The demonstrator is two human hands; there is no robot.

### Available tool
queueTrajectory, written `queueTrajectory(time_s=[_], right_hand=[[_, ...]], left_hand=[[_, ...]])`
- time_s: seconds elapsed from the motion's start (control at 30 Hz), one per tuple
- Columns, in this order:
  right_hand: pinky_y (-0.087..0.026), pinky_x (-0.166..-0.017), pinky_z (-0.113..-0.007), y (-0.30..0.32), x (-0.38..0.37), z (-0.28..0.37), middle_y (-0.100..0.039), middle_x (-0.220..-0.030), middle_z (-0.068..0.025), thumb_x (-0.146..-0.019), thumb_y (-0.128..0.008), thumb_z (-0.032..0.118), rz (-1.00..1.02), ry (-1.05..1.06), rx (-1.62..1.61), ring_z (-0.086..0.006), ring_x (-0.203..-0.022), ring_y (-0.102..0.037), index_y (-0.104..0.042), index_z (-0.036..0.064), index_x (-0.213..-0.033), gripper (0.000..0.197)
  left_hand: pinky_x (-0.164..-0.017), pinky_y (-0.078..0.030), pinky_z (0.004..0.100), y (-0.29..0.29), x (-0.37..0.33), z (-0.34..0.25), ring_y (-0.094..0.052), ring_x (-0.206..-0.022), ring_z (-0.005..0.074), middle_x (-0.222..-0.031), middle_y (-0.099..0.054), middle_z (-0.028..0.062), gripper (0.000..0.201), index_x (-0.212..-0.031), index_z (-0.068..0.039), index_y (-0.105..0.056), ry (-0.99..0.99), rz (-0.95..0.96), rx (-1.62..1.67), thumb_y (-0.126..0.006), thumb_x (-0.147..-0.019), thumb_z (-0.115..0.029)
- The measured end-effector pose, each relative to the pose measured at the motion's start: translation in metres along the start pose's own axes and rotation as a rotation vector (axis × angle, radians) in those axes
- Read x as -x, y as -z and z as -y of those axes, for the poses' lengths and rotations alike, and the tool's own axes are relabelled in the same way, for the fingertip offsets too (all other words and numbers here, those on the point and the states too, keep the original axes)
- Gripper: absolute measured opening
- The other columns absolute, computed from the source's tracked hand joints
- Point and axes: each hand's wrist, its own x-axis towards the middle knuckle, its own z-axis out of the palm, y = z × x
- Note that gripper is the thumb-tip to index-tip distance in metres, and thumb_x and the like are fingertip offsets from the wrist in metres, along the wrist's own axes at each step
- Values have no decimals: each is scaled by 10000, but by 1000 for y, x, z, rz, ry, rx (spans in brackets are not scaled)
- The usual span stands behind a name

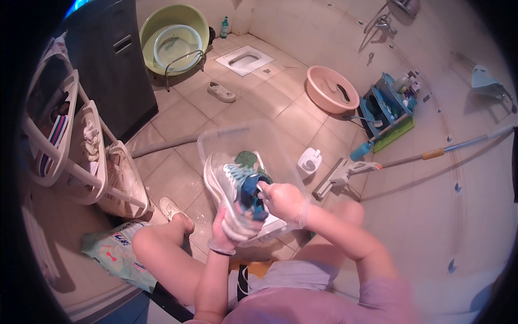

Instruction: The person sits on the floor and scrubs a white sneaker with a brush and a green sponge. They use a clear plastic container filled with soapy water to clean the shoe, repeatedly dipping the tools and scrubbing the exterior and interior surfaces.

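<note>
A white lace-up sneaker [215, 181] with pale teal laces and a dark blue lining tilts above a clear plastic tub [287, 156], toe away from me. My left hand [224, 233], in a thin see-through glove, is closed around its heel end. At the shoe's opening, the fingers of my gloved right hand [283, 202] are pinched together. Motion smears that spot, and whether they grip the blue collar or a small tool I cannot make out. Behind the shoe, a dark green textured thing [246, 159] shows in the tub.
Another pale shoe [221, 92] lies on the tiled floor near a squat toilet [244, 59]. A white jug [309, 162] and a mop [340, 175] are right of the tub. Farther off are a pink basin [318, 97] and green basin [148, 40]. A shelf rack [102, 186] stands left.
</note>
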Motion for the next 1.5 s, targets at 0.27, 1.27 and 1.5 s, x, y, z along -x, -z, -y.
queueTrajectory(time_s=[0.27, 1.27, 1.5], right_hand=[[-468, -624, -435, 11, 43, 14, -588, -765, -229, -878, -507, 230, 106, 87, -97, -368, -701, -588, -511, 35, -1189, 367], [-470, -574, -425, 4, 17, 7, -617, -705, -164, -760, -479, 76, 188, 29, 253, -339, -660, -611, -538, -10, -1065, 323], [-486, -634, -413, 24, 16, 13, -619, -720, -178, -732, -501, 94, 230, -34, 253, -332, -709, -621, -578, -3, -933, 236]], left_hand=[[-823, -414, 615, 11, 1, -12, -491, -1071, 410, -1231, -464, 211, 586, -1296, -82, -386, -37, 38, 247, -284, -910, -511], [-924, -422, 479, 15, -6, -9, -515, -1068, 346, -1200, -505, 179, 623, -1283, -34, -392, 33, -3, 78, -295, -906, -520], [-899, -430, 504, 0, -16, 3, -546, -1006, 366, -1112, -551, 198, 574, -1221, -50, -442, -33, -97, -67, -335, -903, -515]])
